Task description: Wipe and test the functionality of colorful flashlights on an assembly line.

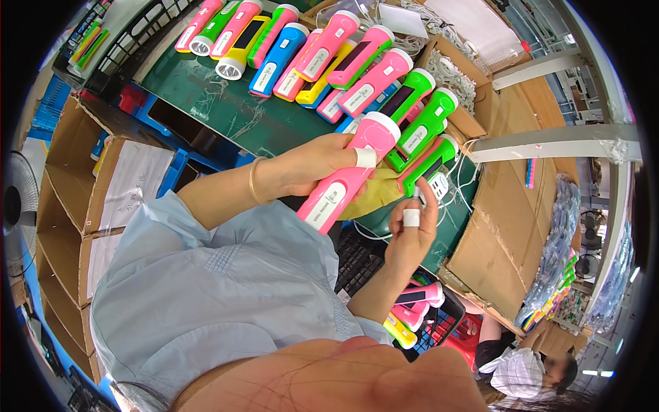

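Head view, left edge first: a fan [19, 206] stands beside stacked cardboard boxes [75, 199], some with white sheets lying in them. Above these, a dark crate [147, 34] sits at the corner of the green table [226, 103]. Along the far part of the table lies a row of plastic flashlights [295, 48] in pink, green, yellow and blue, packed side by side with their white rims mostly pointing away from the person.

Near the middle, the left hand [312, 165], with a thin bangle [255, 180] on its wrist and white tape on one finger, is clamped around a pink flashlight [347, 177]. That flashlight is held in the air above the near table edge, tilted, its white head up and to the right, just beside three bright green flashlights [422, 134].

Just right and lower, the right hand [410, 237], also taped on one finger, is raised with its fingertips pinched on a small white piece [417, 196] close to a white cable [456, 185]; what that piece is cannot be made out. Below this hand, a dark basket [439, 329] holds more pink and yellow flashlights. Farther right, large cardboard sheets [501, 233] lean by bagged goods [556, 261].
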A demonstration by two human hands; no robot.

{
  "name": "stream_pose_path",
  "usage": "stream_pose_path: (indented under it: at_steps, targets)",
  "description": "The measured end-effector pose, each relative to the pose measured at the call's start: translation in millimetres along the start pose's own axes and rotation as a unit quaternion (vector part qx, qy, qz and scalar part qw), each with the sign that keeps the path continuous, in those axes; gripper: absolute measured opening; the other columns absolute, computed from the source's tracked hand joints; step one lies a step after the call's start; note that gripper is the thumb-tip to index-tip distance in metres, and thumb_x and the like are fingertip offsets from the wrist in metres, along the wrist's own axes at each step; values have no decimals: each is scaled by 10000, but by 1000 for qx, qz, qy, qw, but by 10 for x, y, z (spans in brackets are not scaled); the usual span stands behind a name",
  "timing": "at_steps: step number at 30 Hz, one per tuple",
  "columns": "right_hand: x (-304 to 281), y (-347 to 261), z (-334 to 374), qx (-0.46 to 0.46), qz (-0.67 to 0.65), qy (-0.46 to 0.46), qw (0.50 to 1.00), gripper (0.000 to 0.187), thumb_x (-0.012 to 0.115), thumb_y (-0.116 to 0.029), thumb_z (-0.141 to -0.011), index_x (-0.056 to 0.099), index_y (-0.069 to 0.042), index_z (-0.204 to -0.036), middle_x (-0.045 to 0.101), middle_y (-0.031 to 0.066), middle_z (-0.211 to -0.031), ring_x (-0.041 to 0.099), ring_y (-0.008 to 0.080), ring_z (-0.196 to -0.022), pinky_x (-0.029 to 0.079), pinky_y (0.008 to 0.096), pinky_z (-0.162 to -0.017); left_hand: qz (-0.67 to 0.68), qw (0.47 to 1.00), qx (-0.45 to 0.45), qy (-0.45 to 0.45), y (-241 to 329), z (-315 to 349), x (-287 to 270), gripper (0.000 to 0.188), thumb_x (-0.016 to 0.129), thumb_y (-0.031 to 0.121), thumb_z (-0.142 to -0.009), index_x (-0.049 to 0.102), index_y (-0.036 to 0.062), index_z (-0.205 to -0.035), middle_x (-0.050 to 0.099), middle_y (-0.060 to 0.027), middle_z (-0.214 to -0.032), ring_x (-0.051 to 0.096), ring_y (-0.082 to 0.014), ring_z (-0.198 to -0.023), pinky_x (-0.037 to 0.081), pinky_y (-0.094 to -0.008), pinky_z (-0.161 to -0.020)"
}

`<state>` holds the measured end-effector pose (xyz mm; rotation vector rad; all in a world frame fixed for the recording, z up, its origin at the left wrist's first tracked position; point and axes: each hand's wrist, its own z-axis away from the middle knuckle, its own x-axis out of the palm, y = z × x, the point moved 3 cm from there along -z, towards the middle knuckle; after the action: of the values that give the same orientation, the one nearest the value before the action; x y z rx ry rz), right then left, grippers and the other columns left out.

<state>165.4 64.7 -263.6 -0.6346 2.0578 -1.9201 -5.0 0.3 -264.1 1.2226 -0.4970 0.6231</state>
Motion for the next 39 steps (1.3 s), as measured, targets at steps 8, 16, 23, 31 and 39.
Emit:
stream_pose_path:
  at_steps: [8, 16, 23, 31, 39]
  targets:
    - [34, 252, 74, 77, -49, 2, 996, 352, 431, -43, -882, 446, -32, -1234, 478, 15, -679, 412, 52, -502, 321, 152, -424, 88, 996, -35, 3, 58, 144, 164, 343, 530, 305, -888, 498, 33, -1094, 574, -59, -832, 577, -140, -641, 493, -240, -540]
    - [18, 317, 66, 101, -23, -10, 995, 240, 459, -159, -924, 545, -22, -1100, 485, -3, -691, 435, 47, -539, 293, 157, -431, 76, 995, -32, 50, -32, 133, 85, 300, 496, 282, -880, 504, 38, -1054, 575, -65, -831, 574, -147, -611, 488, -266, -524]
    - [45, 240, -44, 100, -26, -1, 995, 300, 470, -140, -916, 496, -9, -1184, 500, 9, -624, 412, 45, -476, 264, 163, -403, -359, 903, 228, 53, 411, -166, -150, 572, 565, 195, -809, 294, -51, -1248, 550, -141, -967, 572, -170, -816, 485, -303, -704]
    - [217, 232, -196, 81, -63, -30, 994, 203, 577, -78, -848, 581, 35, -1016, 568, 51, -759, 489, 72, -629, 350, 177, -522, -619, 622, 343, 334, 785, -314, -315, 895, 727, 318, -683, 208, -132, -1257, 395, -357, -1089, 550, -436, -883, 495, -402, -676]
    - [422, 154, -267, -45, 68, 12, 997, 131, 641, -34, -786, 612, 20, -902, 590, 39, -771, 537, 105, -675, 428, 210, -609, -223, 960, 165, 47, 702, -393, -535, 512, 643, 337, -803, 456, 2, -1143, 581, -97, -982, 589, -164, -850, 479, -279, -734]
